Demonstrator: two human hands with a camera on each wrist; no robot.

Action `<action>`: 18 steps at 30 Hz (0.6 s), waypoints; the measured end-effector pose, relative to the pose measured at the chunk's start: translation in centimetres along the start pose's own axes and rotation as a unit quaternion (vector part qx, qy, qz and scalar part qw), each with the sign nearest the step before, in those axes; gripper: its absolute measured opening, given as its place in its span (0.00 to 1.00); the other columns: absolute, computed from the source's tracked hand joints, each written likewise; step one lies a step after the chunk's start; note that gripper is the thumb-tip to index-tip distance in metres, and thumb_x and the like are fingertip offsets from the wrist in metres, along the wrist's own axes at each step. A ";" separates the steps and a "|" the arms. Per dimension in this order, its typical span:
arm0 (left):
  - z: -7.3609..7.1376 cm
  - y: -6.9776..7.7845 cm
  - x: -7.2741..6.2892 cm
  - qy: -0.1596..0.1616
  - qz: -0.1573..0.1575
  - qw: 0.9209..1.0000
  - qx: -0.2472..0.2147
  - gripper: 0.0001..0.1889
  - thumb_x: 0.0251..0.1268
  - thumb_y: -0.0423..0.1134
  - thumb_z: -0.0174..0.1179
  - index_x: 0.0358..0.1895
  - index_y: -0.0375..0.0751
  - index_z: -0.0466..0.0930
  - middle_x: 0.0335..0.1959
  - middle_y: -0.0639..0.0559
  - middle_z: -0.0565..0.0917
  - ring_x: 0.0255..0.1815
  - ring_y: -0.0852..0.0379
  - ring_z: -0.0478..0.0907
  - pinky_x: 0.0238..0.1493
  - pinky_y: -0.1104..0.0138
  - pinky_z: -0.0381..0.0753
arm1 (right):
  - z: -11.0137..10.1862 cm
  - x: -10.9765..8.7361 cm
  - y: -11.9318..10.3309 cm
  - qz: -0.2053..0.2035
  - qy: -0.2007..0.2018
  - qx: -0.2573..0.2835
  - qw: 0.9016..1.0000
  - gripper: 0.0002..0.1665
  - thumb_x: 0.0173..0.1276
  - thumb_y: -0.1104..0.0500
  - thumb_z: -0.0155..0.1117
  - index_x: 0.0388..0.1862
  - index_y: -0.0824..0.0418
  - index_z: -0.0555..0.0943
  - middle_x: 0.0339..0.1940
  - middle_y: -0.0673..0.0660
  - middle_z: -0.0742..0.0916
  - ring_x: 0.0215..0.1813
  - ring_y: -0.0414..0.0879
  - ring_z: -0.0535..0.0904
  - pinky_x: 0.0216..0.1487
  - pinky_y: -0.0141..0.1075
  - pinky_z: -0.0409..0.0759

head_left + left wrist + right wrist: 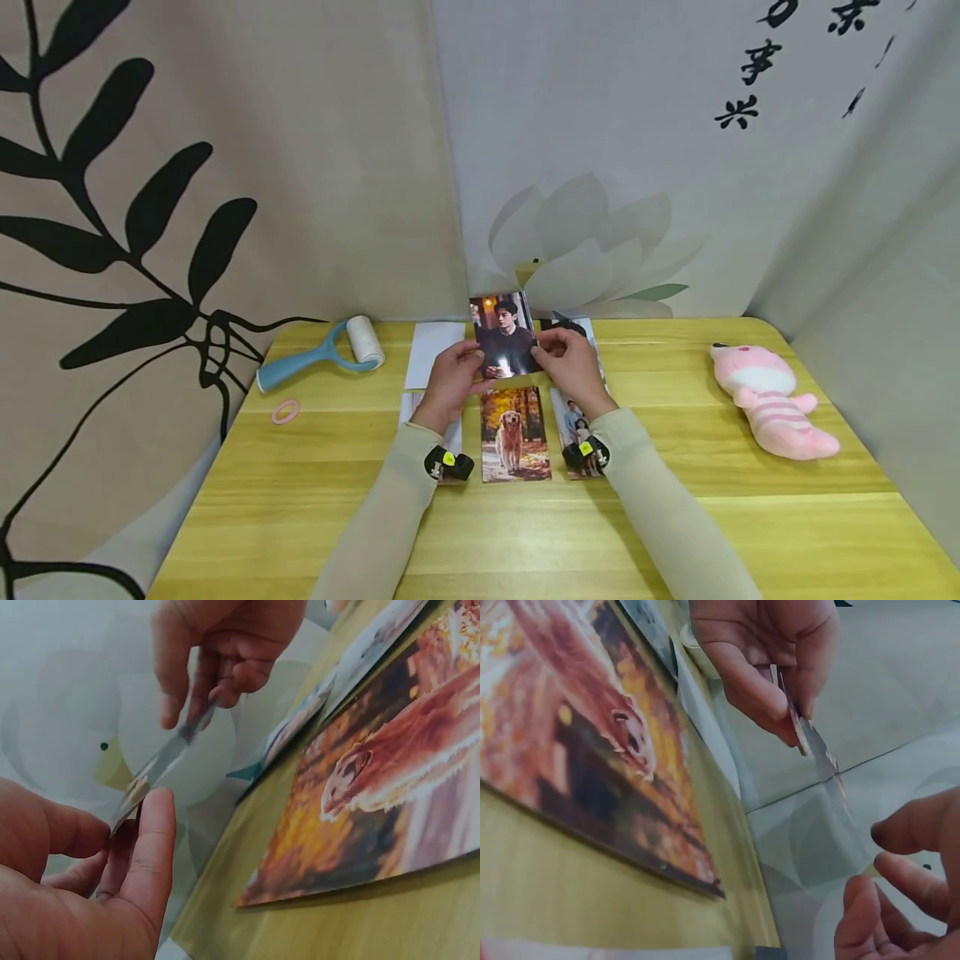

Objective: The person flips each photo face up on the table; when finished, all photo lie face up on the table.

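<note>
Both hands hold up a small stack of photos [504, 337] above the table, its top picture a person in a dark sweater. On its left edge, the left hand [452, 379] grips it between thumb and fingers; this grip shows side-on in the left wrist view, where thin layered edges [131, 802] are visible. Thumb and fingertips of the right hand [573, 367] pinch the right edge. Below the stack lies a photo of a golden dog [516, 442]. A family photo [576, 425] is partly covered by the right wrist, and another picture lies under the left wrist, mostly hidden.
A white sheet [427, 354] lies back left of the stack, and a partly hidden photo [590, 332] back right. Far left are a blue-handled lint roller [315, 354] and a pink ring [285, 412]. A pink plush toy [776, 404] lies at right. Curtains hang behind the table.
</note>
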State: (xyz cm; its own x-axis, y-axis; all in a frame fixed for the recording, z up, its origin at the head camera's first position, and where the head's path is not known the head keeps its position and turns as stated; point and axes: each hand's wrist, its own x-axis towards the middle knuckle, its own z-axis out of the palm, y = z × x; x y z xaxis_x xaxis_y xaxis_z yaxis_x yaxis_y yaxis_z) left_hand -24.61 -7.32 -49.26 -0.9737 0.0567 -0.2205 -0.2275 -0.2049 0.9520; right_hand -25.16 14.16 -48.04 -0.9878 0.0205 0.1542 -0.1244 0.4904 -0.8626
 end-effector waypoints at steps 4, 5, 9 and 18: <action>-0.3 -0.4 0.2 0.006 -0.004 1.000 0.001 0.19 0.81 0.30 0.52 0.69 0.31 0.74 0.48 0.45 0.79 0.40 0.56 0.81 0.42 0.64 0.92 | 0.1 0.0 0.3 0.011 -0.012 0.003 1.000 0.14 0.71 0.57 0.73 0.52 0.59 0.89 0.45 0.57 0.87 0.42 0.49 0.83 0.44 0.39 0.81; -0.4 -0.5 0.3 0.009 -0.005 1.000 0.004 0.19 0.81 0.31 0.52 0.69 0.31 0.74 0.48 0.45 0.79 0.39 0.56 0.81 0.41 0.64 0.92 | 0.2 0.0 0.3 0.015 -0.017 0.009 1.000 0.14 0.71 0.58 0.73 0.52 0.59 0.88 0.44 0.58 0.87 0.41 0.49 0.84 0.43 0.39 0.81; -0.7 -0.9 0.4 0.021 -0.009 1.000 0.016 0.19 0.81 0.33 0.55 0.70 0.33 0.75 0.51 0.42 0.82 0.38 0.56 0.82 0.39 0.66 0.91 | 0.4 -0.1 0.5 0.035 -0.037 0.031 0.998 0.15 0.71 0.60 0.73 0.54 0.62 0.87 0.41 0.58 0.88 0.38 0.53 0.87 0.36 0.38 0.84; -1.2 -1.0 0.3 0.013 -0.018 0.998 0.058 0.21 0.76 0.28 0.62 0.69 0.33 0.76 0.51 0.40 0.81 0.41 0.54 0.85 0.45 0.66 0.91 | 1.1 -0.1 1.6 0.077 -0.058 0.051 0.994 0.12 0.72 0.62 0.71 0.51 0.67 0.88 0.36 0.62 0.91 0.30 0.53 0.90 0.32 0.43 0.90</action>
State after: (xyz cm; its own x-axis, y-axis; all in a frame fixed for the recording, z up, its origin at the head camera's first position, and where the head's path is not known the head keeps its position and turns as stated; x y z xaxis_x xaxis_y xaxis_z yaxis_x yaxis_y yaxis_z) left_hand -24.67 -8.30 -50.56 -0.9653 0.0367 -0.2585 -0.2608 -0.0883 0.9613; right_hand -25.36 13.95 -49.97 -0.9993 -0.0161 -0.0346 0.0253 0.3977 -0.9171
